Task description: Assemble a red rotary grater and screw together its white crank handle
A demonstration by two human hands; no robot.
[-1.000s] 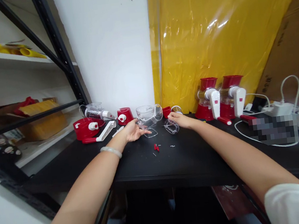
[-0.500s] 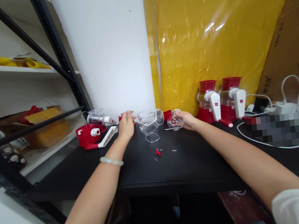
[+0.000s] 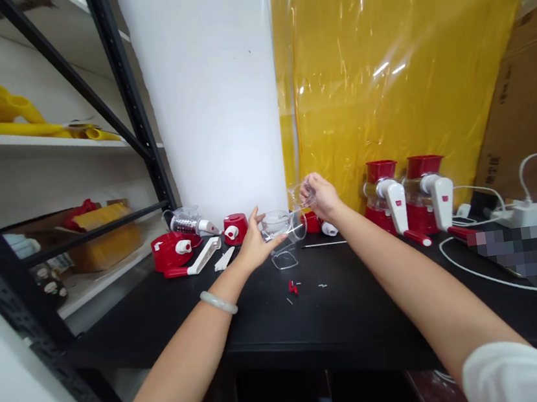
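My left hand is closed around the left side of a clear plastic housing with a bowl-like top, a round side opening and a square foot. My right hand pinches a small clear round plastic piece, just above and beside that opening. I cannot tell whether the two clear parts touch. In front of the housing, small red pieces and several thin metal pins lie on the black table. A slim metal rod lies right of the housing.
At left stand a red base, a white crank and a clear part with a metal grating drum. Two assembled red-and-white rotary graters stand at right, near white cables. A black shelf frame borders the left.
My left hand has moved right from the red part and taken hold of the clear housing. My right hand has lifted the round clear piece up to the housing's opening. The view has shifted slightly.
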